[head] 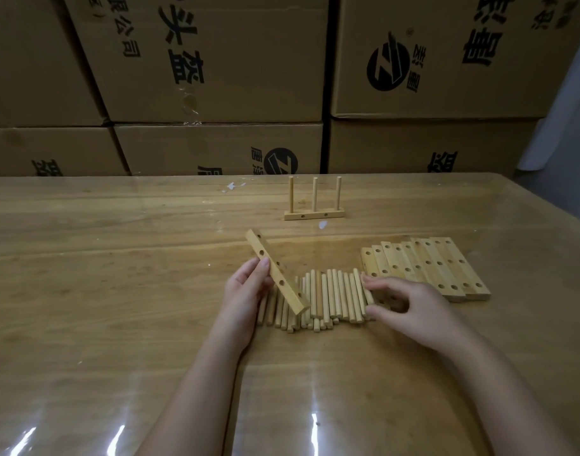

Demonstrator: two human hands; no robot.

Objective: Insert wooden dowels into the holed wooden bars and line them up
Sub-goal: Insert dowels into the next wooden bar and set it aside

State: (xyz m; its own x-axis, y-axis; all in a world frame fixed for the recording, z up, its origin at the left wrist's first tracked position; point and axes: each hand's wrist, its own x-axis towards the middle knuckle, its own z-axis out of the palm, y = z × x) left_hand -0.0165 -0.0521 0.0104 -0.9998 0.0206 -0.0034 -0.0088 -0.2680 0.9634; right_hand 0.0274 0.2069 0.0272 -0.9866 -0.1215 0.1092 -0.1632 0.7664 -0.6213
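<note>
Gripping one holed bar (277, 271) in the left hand (246, 291), thumb on the drilled face, fingers curled round behind. Held tilted, far end up and away to the left of that hand's fingertips, near end down over the left part of the dowel pile (331, 297). Holes showing along the upturned face.

Pinching the rightmost dowel (367, 292) with the right hand (410, 307), fingertips on its far end, thumb at its near end, remaining fingers curled above the bench (117, 258). Between the two hands, that pile: many loose dowels side by side, some stacked, pointing away from the person, partly hidden under the left hand and the held bar.

Just beyond and to the right of the right hand, a row of holed bars (427, 268) flat on the bench, edge to edge, nearest ends partly hidden by the knuckles. Well beyond both hands, standing alone, a finished bar (314, 214) with three dowels upright in it. Behind the bench, stacked cardboard boxes (216, 60) with black print.
</note>
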